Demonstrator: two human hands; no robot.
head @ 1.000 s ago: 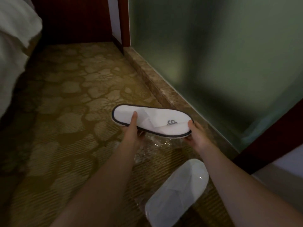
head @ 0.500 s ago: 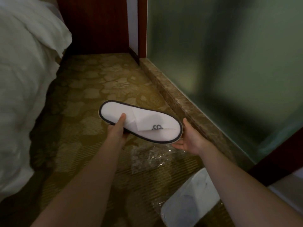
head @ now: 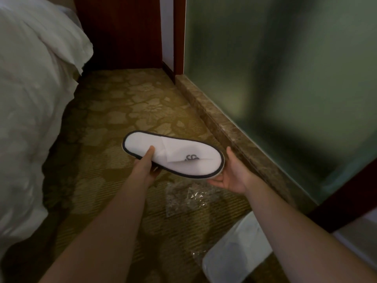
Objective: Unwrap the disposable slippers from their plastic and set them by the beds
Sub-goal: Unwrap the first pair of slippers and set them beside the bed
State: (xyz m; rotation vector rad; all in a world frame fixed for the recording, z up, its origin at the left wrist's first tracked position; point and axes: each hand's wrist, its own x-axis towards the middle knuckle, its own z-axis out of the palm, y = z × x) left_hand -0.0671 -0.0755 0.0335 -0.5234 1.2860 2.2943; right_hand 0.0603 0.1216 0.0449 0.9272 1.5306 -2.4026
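**Slipper held above hotel carpet**

Both hands hold one unwrapped white slipper [head: 173, 155] over the patterned carpet [head: 114, 123]: the left hand [head: 145, 167] closes on its near edge, the right hand [head: 230, 174] cups its toe. Clear plastic [head: 185, 199] lies at 6 o'clock; another slipper [head: 234, 252] at 5 o'clock; bed [head: 30, 109] at 9 o'clock.

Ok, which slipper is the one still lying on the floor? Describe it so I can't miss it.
Start at the frosted glass wall and follow its stone sill toward the viewer. The white slipper lies on the carpet under the right forearm. Unlike the held slipper, it shows no dark edging or logo.
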